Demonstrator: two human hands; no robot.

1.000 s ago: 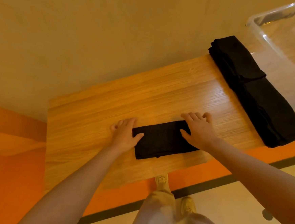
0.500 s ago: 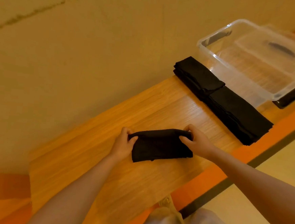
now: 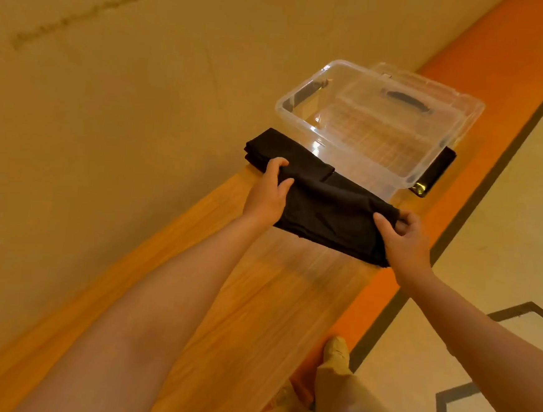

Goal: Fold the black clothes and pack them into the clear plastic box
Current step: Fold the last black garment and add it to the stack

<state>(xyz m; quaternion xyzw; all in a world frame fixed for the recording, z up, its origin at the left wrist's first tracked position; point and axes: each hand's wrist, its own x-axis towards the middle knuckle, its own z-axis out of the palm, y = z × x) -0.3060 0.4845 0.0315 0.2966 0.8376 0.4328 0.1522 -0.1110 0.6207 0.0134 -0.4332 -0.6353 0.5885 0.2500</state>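
I hold a folded black garment (image 3: 324, 219) lifted above the wooden bench (image 3: 256, 302). My left hand (image 3: 269, 192) grips its left end, thumb on top. My right hand (image 3: 403, 242) pinches its right end. Behind it a stack of folded black clothes (image 3: 287, 151) lies on the bench, partly hidden by the held piece. The clear plastic box (image 3: 367, 129) stands open just beyond the stack, with nothing black inside.
The box's clear lid with a dark handle (image 3: 408, 101) lies behind the box. A black flat object (image 3: 433, 173) sticks out at the box's right. A beige wall runs along the left; an orange strip (image 3: 484, 125) and floor lie to the right.
Both hands have lifted the folded garment off the bench and carried it to the right, toward the stack and the box. The view has turned toward the box.
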